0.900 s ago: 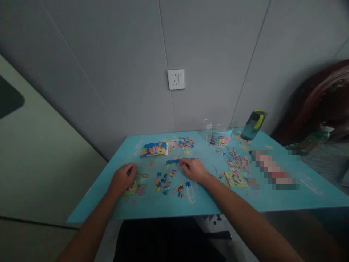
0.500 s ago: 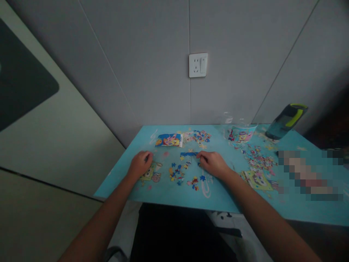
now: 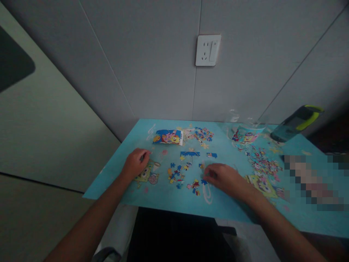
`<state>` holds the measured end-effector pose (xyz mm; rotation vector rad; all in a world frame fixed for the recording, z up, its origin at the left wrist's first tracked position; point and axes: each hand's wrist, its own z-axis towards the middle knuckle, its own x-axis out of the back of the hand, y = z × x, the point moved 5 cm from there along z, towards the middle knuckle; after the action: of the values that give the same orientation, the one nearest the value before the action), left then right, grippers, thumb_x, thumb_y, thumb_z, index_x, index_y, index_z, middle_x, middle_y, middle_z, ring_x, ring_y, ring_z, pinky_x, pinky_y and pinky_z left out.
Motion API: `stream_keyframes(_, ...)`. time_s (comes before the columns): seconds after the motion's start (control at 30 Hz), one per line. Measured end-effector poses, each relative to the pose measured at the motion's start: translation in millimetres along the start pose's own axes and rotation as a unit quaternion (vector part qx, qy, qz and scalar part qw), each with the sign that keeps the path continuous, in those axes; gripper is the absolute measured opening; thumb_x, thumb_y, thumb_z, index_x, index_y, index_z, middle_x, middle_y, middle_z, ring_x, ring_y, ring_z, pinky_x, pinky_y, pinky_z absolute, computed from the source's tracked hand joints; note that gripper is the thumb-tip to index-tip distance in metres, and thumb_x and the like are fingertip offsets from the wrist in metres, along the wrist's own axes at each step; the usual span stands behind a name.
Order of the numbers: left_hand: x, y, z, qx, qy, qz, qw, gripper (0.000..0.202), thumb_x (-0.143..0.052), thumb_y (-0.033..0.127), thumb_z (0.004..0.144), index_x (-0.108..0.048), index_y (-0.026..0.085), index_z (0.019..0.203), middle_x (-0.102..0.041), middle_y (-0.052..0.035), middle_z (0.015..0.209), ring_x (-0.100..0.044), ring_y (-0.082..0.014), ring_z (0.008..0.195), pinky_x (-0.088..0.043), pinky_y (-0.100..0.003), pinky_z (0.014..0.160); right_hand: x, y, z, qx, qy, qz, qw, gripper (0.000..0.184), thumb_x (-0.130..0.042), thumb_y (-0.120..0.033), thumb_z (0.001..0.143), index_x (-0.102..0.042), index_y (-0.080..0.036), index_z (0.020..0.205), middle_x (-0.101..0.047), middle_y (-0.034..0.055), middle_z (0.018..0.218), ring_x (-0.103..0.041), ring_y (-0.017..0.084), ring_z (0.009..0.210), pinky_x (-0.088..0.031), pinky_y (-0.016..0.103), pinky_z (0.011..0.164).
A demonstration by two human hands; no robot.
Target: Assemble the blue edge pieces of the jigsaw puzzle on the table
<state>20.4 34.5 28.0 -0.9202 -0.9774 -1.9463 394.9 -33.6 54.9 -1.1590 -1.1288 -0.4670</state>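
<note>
My right hand (image 3: 224, 178) is curled over the near part of the table, its fingertips on a blue jigsaw puzzle piece (image 3: 204, 182). My left hand (image 3: 136, 162) rests loosely closed beside a printed cartoon figure; whatever may lie between its fingers is hidden. Between the hands are a joined strip of blue puzzle pieces (image 3: 190, 154) and a loose cluster of blue and yellow puzzle pieces (image 3: 176, 174). A short joined blue section (image 3: 211, 155) lies right of the strip. A few red and yellow pieces (image 3: 195, 186) lie nearer me.
A cartoon puzzle packet (image 3: 168, 137) lies at the back, beside a heap of small pieces (image 3: 204, 134). Farther right are a larger pile of pieces (image 3: 263, 162), a clear container with a cartoon label (image 3: 247, 135) and a tilted dark bottle (image 3: 293, 125). A wall borders the table's far edge.
My right hand has moved from the blue strip toward me, onto the loose blue piece. The short blue section behind it is now uncovered. My left hand stays nearly where it was; the view has shifted.
</note>
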Motion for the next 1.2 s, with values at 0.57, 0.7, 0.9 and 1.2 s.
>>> stream_keyframes(0.57, -31.9, 155.9, 60.0, -0.35, -0.065, 0.061, 0.932, 0.02, -0.05, 0.022, 0.1, -0.064, 0.018, 0.086, -0.059, -0.0039, 0.076, -0.053, -0.0215, 0.079, -0.041, -0.037, 0.074, -15.8, -10.0, -24.2, -0.027, -0.011, 0.06, 0.998, 0.018, -0.079, -0.026, 0.086, -0.07, -0.025, 0.101, -0.067, 0.0036, 0.102, -0.064, 0.023, 0.097, -0.048, 0.035, 0.09)
stream_keyframes(0.7, -56.1, 183.7, 80.4, -0.365, -0.096, 0.065, 0.924, 0.015, -0.053, 0.019, 0.098, -0.061, 0.018, 0.085, -0.06, -0.0042, 0.082, -0.054, -0.0227, 0.084, -0.041, -0.038, 0.076, -17.7, -12.5, -22.1, -0.031, -0.021, 0.1, 0.994, 0.008, -0.073, -0.018, 0.089, -0.07, -0.024, 0.094, -0.069, 0.0019, 0.097, -0.064, 0.02, 0.092, -0.048, 0.034, 0.088)
stream_keyframes(0.9, -61.0, 164.6, 69.1, -0.29, -0.128, -0.014, 0.948, 0.019, -0.051, 0.024, 0.102, -0.066, 0.018, 0.111, -0.065, -0.0069, 0.103, -0.058, -0.0243, 0.098, -0.046, -0.044, 0.09, -16.1, -12.3, -17.4, -0.043, -0.017, 0.114, 0.992, 0.022, -0.072, -0.021, 0.091, -0.071, -0.027, 0.112, -0.068, 0.0035, 0.106, -0.064, 0.021, 0.1, -0.049, 0.035, 0.089)
stream_keyframes(1.2, -62.4, 173.6, 50.7, -0.246, -0.146, -0.094, 0.954, 0.034, -0.051, 0.038, 0.104, -0.06, 0.021, 0.131, -0.061, -0.0102, 0.133, -0.055, -0.0283, 0.123, -0.05, -0.048, 0.101, -19.2, -7.5, -16.0, -0.044, -0.038, 0.125, 0.99, 0.01, -0.073, -0.02, 0.089, -0.073, -0.026, 0.098, -0.067, 0.0027, 0.1, -0.064, 0.021, 0.097, -0.051, 0.035, 0.088)
